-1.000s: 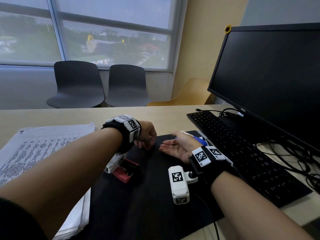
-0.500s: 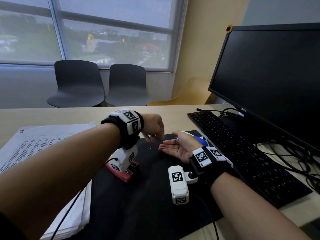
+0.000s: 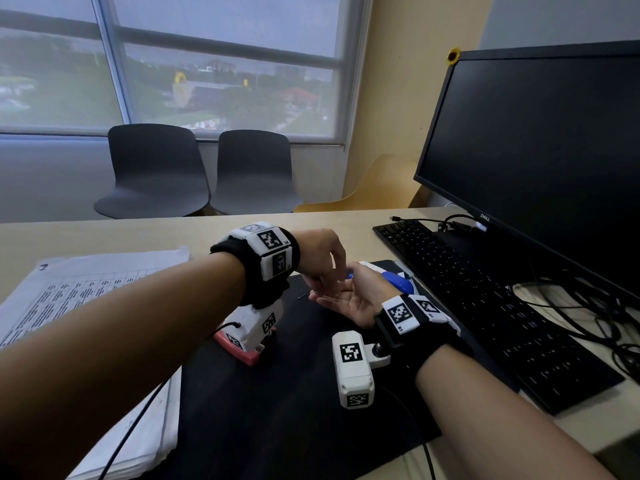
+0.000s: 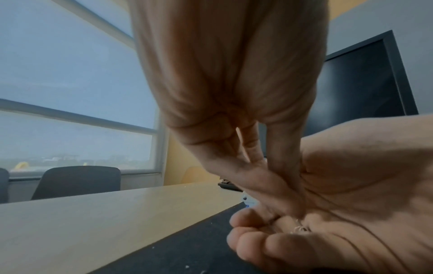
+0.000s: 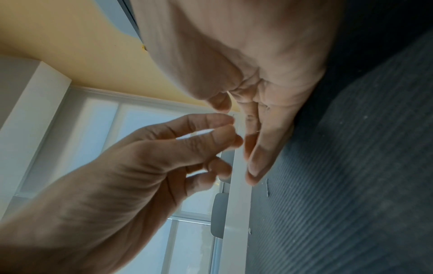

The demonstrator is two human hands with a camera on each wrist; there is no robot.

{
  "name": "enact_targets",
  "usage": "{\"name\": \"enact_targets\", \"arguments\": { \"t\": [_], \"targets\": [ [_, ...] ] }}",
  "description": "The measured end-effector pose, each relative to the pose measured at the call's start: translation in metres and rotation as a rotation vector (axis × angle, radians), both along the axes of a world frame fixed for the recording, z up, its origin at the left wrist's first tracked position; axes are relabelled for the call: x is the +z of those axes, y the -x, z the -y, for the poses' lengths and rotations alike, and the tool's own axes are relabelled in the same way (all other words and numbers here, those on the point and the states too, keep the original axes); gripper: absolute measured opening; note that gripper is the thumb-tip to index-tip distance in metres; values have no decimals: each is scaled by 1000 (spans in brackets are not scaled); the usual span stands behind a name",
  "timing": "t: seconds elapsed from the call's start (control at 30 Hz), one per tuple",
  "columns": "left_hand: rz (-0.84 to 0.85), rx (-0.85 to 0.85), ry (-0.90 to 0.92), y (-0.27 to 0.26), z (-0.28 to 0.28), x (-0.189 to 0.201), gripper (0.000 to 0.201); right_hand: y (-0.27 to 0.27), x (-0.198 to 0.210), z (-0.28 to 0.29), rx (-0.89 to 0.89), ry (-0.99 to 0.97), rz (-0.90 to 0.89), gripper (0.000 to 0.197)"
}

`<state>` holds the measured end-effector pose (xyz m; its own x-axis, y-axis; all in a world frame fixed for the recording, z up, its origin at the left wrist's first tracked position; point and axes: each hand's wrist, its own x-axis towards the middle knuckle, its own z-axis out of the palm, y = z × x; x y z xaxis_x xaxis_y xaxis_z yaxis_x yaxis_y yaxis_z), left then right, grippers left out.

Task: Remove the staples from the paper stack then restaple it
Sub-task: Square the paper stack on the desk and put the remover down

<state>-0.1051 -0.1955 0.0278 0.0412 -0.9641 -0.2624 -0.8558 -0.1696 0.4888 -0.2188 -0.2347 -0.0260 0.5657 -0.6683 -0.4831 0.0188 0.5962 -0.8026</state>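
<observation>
The paper stack (image 3: pixel 86 299) lies at the table's left, printed side up. A red stapler (image 3: pixel 251 356) sits on the black mat (image 3: pixel 277 410), mostly hidden under my left wrist. My right hand (image 3: pixel 343 301) rests palm up on the mat with straight fingers, and small bent staples (image 4: pixel 300 229) lie in its palm. My left hand (image 3: pixel 322 271) hangs over that palm. Its thumb and forefinger (image 5: pixel 225 128) are pinched together right at the staples. One loose staple (image 3: pixel 302 296) lies on the mat just left of my right fingertips.
A blue object (image 3: pixel 398 282) lies behind my right hand. A black keyboard (image 3: pixel 485 306) and a dark monitor (image 3: pixel 536 150) stand at the right, with cables (image 3: pixel 588 323) beside them. Two dark chairs (image 3: pixel 156 168) stand beyond the table's far edge.
My left hand has lifted off the mat and moved right, so its pinched fingertips now touch my right palm. The right hand has stayed palm up.
</observation>
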Motion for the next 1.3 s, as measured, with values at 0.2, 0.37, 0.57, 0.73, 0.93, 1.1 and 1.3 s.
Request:
{"name": "enact_targets", "arguments": {
  "t": [0.2,0.37,0.57,0.73,0.93,1.1,1.3],
  "targets": [
    [255,147,-24,-8,1,-1,10,1,3,-3,-5,-41,-48,59],
    [490,90,-234,-3,-5,-17,29,3,7,-2,29,-1,-139,60],
    [659,-42,-155,1,-5,-29,32,3,6,-1,25,37,-191,58],
    [715,-64,-121,12,-3,-26,44,4,6,-2,18,46,-189,53],
    [507,65,-145,5,-9,-14,32,7,7,-4,32,56,-192,51],
    [271,171,-42,-9,-3,-7,32,7,6,-1,32,44,-197,52],
    [81,45,-4,10,-2,-1,19,5,3,-3,24,-15,-74,56]
  ]
}}
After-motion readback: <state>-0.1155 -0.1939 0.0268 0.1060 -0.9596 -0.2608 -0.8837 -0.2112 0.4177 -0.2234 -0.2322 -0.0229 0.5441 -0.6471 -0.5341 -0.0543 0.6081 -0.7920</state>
